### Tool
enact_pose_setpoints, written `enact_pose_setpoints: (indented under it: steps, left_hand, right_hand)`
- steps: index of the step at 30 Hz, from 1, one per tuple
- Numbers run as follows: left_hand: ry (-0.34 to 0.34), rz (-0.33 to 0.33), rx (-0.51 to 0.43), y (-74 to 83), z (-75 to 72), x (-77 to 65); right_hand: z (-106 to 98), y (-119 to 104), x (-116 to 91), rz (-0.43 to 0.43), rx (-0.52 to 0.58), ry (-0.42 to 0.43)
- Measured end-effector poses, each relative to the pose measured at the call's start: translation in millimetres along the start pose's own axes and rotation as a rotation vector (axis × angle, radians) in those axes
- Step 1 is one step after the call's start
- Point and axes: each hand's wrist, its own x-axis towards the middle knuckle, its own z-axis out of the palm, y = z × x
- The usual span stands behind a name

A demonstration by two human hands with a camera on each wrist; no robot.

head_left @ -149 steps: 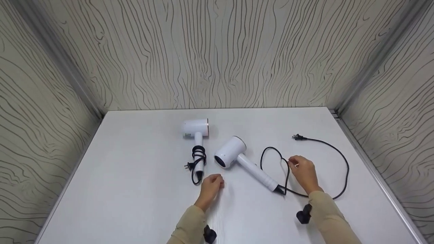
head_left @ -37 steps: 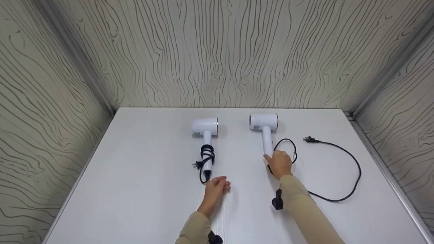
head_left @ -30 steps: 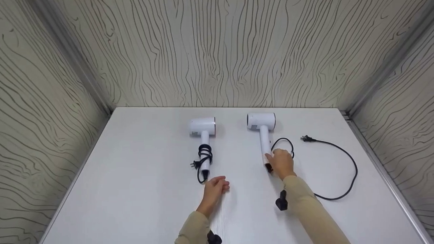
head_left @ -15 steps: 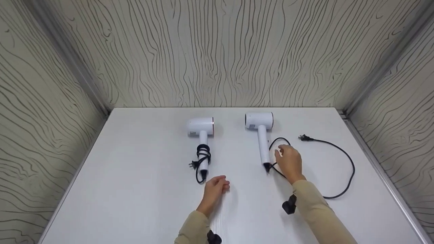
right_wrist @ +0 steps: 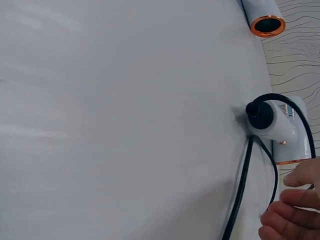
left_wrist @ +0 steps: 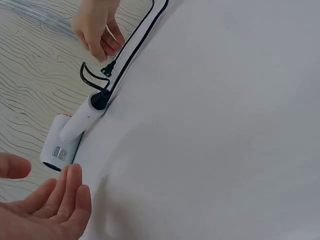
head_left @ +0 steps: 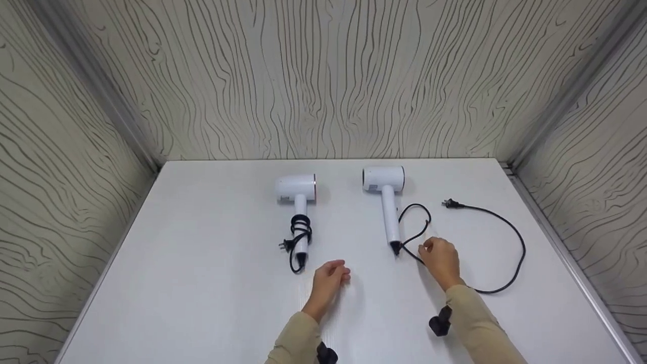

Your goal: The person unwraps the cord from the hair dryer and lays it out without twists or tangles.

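Two white hair dryers lie on the white table in the head view. The left hair dryer (head_left: 295, 188) has its black cord (head_left: 301, 223) wound round the handle, with the plug sticking out left. Beside it, the right hair dryer (head_left: 384, 179) points its handle toward me, and its loose cord (head_left: 516, 237) curves out to a plug (head_left: 451, 203). My right hand (head_left: 441, 260) hovers over part of that cord, fingers loosely bent, thumb apart from them in the right wrist view. Below the left dryer's handle, my left hand (head_left: 327, 284) rests with relaxed fingers, holding nothing.
Patterned panels (head_left: 323, 81) enclose the table (head_left: 212, 283) at the back and both sides, joined by grey metal posts. A small black device (head_left: 441, 323) is worn at each wrist.
The right hair dryer, slanted five seconds ago, has been swung straight and farther back, level with the left one. My right hand has let go of its handle and drawn back rightward. The left hand barely moved.
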Motion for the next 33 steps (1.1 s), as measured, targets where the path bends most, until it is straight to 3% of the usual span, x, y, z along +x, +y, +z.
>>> enact_pose_setpoints:
  steps: [5, 14, 25, 33]
  left_hand:
    - [-0.040, 0.054, 0.064, 6.8, 19.6, 0.6]
    - [-0.121, 0.296, 0.320, 12.2, 63.6, 9.3]
    - [-0.105, 0.369, 0.487, 24.4, 100.0, 26.7]
    - [-0.210, 0.383, 0.533, 22.8, 110.8, 31.0]
  right_hand:
    - [9.8, 4.3, -5.0, 0.003, 0.017, -0.123]
    - [14.1, 5.5, -6.9, -0.038, -0.022, -0.138]
    - [14.8, 0.9, -6.8, -0.035, -0.040, -0.138]
    - [12.6, -1.5, -6.4, 0.007, -0.029, -0.164]
